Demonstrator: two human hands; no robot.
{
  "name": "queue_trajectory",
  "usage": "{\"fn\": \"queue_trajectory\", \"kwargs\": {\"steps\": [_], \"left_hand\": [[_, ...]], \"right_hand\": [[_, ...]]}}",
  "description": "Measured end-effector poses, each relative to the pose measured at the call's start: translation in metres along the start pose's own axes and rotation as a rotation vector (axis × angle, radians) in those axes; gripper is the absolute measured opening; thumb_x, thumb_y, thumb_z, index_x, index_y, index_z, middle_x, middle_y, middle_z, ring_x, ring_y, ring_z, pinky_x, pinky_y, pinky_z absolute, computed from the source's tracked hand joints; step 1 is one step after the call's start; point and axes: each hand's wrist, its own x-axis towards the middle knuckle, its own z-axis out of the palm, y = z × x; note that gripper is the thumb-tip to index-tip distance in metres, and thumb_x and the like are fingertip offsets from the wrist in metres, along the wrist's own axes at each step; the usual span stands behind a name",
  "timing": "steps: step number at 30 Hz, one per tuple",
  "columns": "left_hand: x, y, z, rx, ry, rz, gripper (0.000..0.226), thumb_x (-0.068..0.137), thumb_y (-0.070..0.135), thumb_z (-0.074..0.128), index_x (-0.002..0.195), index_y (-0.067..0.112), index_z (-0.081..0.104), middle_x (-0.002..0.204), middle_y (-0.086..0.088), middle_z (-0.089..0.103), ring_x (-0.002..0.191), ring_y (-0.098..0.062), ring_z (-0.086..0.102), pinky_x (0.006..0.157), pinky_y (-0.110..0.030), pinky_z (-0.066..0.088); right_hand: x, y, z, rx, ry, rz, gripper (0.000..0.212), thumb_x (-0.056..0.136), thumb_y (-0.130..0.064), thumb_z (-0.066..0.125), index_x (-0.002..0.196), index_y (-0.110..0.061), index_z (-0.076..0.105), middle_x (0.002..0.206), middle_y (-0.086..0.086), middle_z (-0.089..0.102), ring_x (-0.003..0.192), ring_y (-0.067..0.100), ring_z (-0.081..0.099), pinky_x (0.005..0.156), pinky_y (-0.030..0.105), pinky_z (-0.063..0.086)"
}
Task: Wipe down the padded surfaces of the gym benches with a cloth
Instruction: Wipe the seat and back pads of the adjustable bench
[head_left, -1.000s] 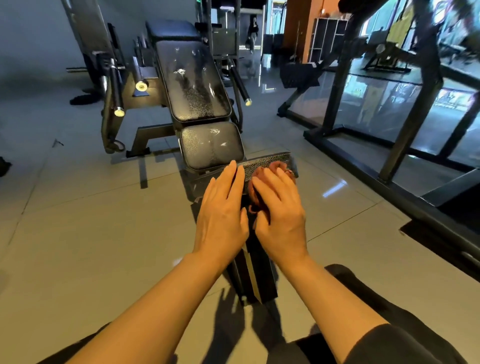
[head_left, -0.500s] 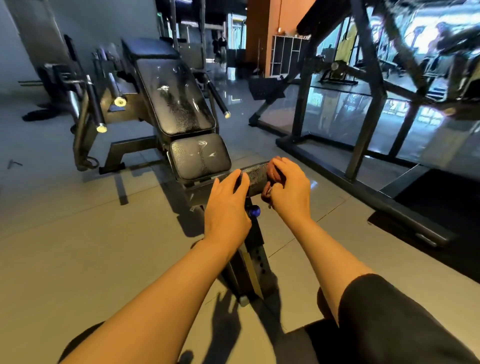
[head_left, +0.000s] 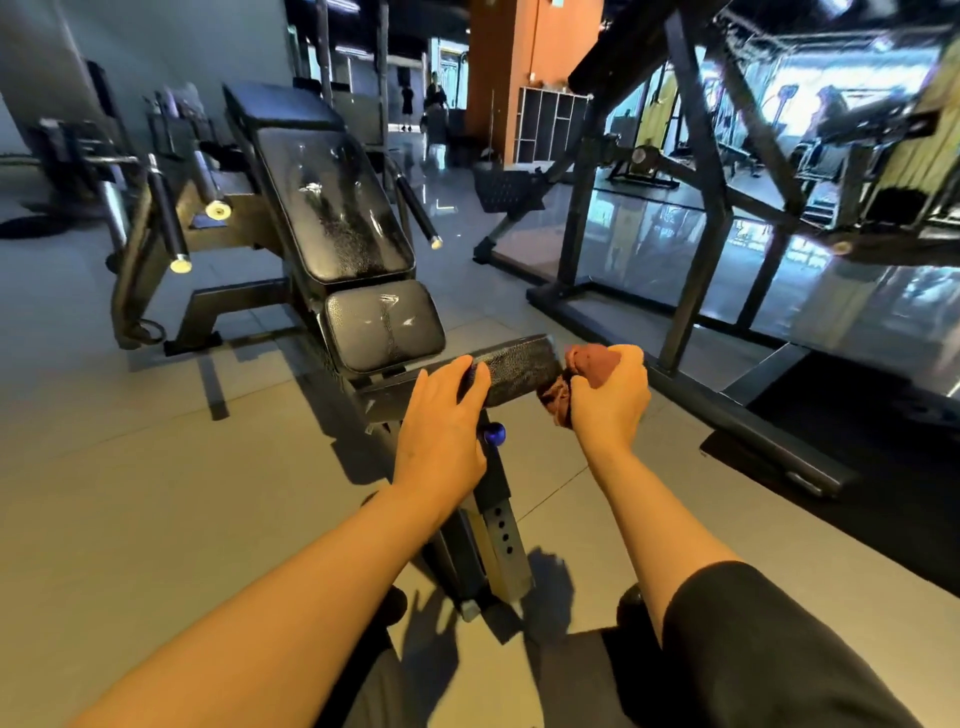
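Note:
A black gym bench stands ahead with a long tilted back pad (head_left: 332, 208), a small seat pad (head_left: 384, 325) and a black roller pad (head_left: 519, 371) at its near end. My left hand (head_left: 441, 426) rests on the left part of the roller pad, fingers curled over its top. My right hand (head_left: 610, 392) grips a bunched reddish-brown cloth (head_left: 587, 364) and holds it against the roller pad's right end. The back pad shows wet streaks.
A blue knob (head_left: 493, 434) sits on the bench's upright post (head_left: 493, 525) under my left hand. A black rack frame (head_left: 691, 249) and glass panels stand at right. Weight pegs (head_left: 171, 228) stick out at left. Grey tiled floor (head_left: 156, 493) lies on both sides.
My right hand has slid the cloth rightward along the roller pad to its right end. My left hand stays on the roller's left part. The view has risen and shifted.

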Motion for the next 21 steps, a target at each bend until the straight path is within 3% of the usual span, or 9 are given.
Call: {"fn": "queue_trajectory", "kwargs": {"steps": [3, 5, 7, 10, 11, 14, 17, 19, 21], "left_hand": [[-0.001, 0.000, 0.005, -0.026, 0.053, -0.004, 0.078, 0.061, -0.004, 0.079, 0.134, 0.001, 0.051, 0.136, -0.023, 0.048, 0.126, -0.041, 0.046, 0.111, -0.049, 0.019], [0.000, 0.002, 0.007, -0.050, 0.078, -0.013, 0.077, 0.060, -0.007, 0.079, 0.132, -0.001, 0.053, 0.133, -0.025, 0.051, 0.123, -0.042, 0.049, 0.109, -0.051, 0.020], [0.000, 0.003, 0.008, -0.063, 0.087, -0.021, 0.076, 0.060, -0.007, 0.079, 0.131, -0.002, 0.054, 0.132, -0.025, 0.051, 0.123, -0.042, 0.049, 0.109, -0.051, 0.019], [0.001, 0.006, 0.008, -0.073, 0.097, -0.014, 0.075, 0.060, -0.007, 0.079, 0.130, -0.003, 0.054, 0.131, -0.025, 0.051, 0.123, -0.042, 0.049, 0.110, -0.051, 0.018], [0.001, 0.006, 0.008, -0.080, 0.099, -0.014, 0.075, 0.060, -0.007, 0.078, 0.130, -0.003, 0.054, 0.131, -0.025, 0.051, 0.123, -0.042, 0.048, 0.110, -0.052, 0.019], [0.000, 0.008, 0.009, -0.109, 0.117, -0.022, 0.072, 0.063, -0.008, 0.076, 0.132, -0.001, 0.053, 0.133, -0.024, 0.051, 0.127, -0.039, 0.045, 0.112, -0.052, 0.024], [-0.003, 0.009, 0.009, -0.114, 0.118, -0.027, 0.076, 0.063, -0.006, 0.077, 0.134, -0.001, 0.051, 0.136, -0.023, 0.049, 0.130, -0.038, 0.043, 0.112, -0.051, 0.022], [-0.003, 0.009, 0.009, -0.103, 0.107, -0.029, 0.079, 0.061, -0.005, 0.079, 0.134, -0.002, 0.050, 0.136, -0.024, 0.048, 0.129, -0.039, 0.043, 0.112, -0.053, 0.020], [-0.003, 0.010, 0.009, -0.097, 0.105, -0.032, 0.080, 0.061, -0.004, 0.079, 0.134, -0.002, 0.049, 0.137, -0.023, 0.048, 0.129, -0.039, 0.043, 0.112, -0.053, 0.019]], "right_hand": [[-0.007, -0.001, 0.016, -0.025, -0.118, -0.244, 0.045, 0.086, -0.001, 0.061, 0.130, -0.007, 0.054, 0.139, 0.016, 0.045, 0.131, 0.031, 0.041, 0.101, 0.017, 0.037], [-0.019, 0.003, 0.025, -0.028, -0.235, -0.363, 0.047, 0.089, -0.007, 0.060, 0.134, -0.018, 0.053, 0.153, 0.011, 0.030, 0.138, 0.031, 0.032, 0.109, 0.035, 0.040], [-0.019, 0.009, 0.030, 0.050, -0.249, -0.360, 0.044, 0.094, -0.015, 0.054, 0.137, -0.026, 0.051, 0.156, 0.005, 0.023, 0.136, 0.031, 0.034, 0.103, 0.048, 0.046], [-0.016, 0.012, 0.028, 0.069, -0.200, -0.348, 0.039, 0.097, -0.010, 0.049, 0.135, -0.021, 0.053, 0.151, 0.006, 0.031, 0.133, 0.024, 0.039, 0.091, 0.012, 0.045], [-0.020, 0.012, 0.029, 0.076, -0.184, -0.355, 0.039, 0.096, -0.006, 0.050, 0.133, -0.020, 0.056, 0.149, 0.006, 0.034, 0.132, 0.023, 0.041, 0.088, 0.007, 0.043], [-0.055, 0.012, 0.031, 0.039, -0.229, -0.495, 0.044, 0.092, -0.002, 0.054, 0.129, -0.024, 0.060, 0.145, 0.003, 0.041, 0.133, 0.017, 0.039, 0.103, 0.021, 0.039], [-0.051, 0.008, 0.024, 0.064, -0.211, -0.546, 0.049, 0.088, 0.007, 0.052, 0.127, -0.021, 0.061, 0.136, 0.001, 0.052, 0.124, 0.011, 0.041, 0.101, 0.014, 0.032], [-0.023, 0.005, 0.019, 0.037, -0.118, -0.472, 0.051, 0.087, 0.008, 0.051, 0.131, -0.018, 0.056, 0.136, 0.004, 0.051, 0.125, 0.016, 0.042, 0.101, 0.011, 0.030], [-0.005, 0.007, 0.017, 0.004, -0.144, -0.419, 0.042, 0.089, 0.001, 0.053, 0.127, -0.017, 0.056, 0.134, 0.008, 0.050, 0.123, 0.022, 0.046, 0.090, 0.007, 0.033]]}}
